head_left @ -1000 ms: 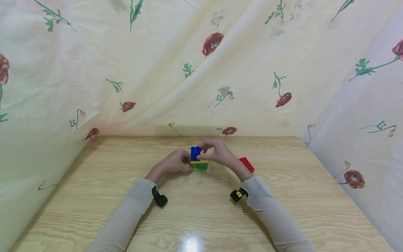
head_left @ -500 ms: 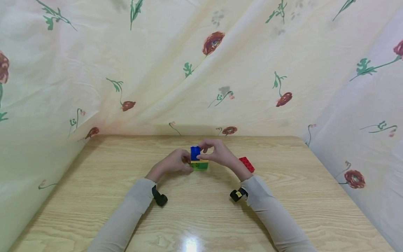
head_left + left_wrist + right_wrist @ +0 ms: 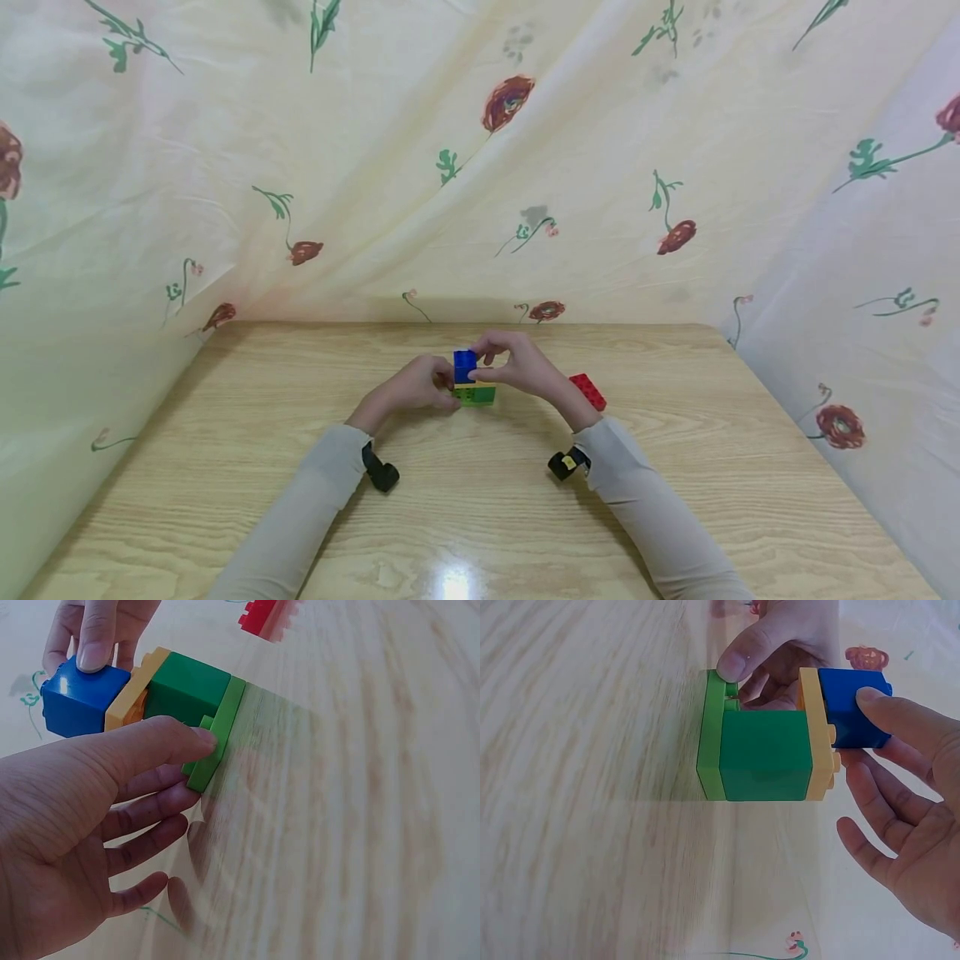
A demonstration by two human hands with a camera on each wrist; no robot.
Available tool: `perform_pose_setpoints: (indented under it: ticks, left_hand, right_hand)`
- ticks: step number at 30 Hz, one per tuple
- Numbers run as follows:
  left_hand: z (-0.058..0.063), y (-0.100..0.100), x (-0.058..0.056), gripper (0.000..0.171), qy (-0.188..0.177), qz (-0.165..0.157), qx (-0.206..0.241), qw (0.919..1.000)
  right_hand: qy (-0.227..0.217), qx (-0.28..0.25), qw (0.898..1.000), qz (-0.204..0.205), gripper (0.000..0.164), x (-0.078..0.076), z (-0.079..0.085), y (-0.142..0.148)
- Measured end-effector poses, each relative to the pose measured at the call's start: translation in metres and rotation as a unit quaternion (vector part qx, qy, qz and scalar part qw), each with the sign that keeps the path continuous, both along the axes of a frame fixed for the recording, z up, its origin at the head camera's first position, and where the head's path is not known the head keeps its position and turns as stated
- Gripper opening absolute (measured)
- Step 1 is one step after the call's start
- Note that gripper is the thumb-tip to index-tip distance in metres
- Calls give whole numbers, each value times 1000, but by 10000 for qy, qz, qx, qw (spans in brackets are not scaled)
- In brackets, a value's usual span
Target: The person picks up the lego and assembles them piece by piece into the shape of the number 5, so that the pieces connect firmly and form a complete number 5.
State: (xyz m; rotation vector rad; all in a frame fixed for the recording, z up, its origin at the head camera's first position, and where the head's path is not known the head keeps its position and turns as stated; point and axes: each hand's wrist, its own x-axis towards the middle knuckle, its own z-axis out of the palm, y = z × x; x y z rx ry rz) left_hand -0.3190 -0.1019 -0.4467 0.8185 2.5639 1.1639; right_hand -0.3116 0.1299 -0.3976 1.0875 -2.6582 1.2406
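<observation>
From the head we see the blue block topping the left of the stack; left wrist, the left hand gripping the base; right wrist, the right hand pinching that block, where pressing could tilt the overhanging yellow piece.

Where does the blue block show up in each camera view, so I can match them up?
Head: just below the picture's centre, atop the stack, the blue block with the right hand at its right side.
Left wrist: upper left, the blue block under a fingertip.
Right wrist: upper right, the blue block, again with a fingertip on it.
Shared landmark: the yellow plate, between the blue block and the dark green block.
</observation>
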Motion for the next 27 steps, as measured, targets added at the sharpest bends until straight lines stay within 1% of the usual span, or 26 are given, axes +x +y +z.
perform_pose_setpoints:
  ticks: [13, 27]
  left_hand:
    - [-2, 0, -2, 26, -33, -2, 1, 10000]
    - [-2, 0, -1, 27, -22, 11, 1, 10000]
  right_hand:
    - [-26, 92, 9999, -85, 25, 0, 1, 0]
    - [-122, -1, 9999, 2, 27, -1, 1, 1]
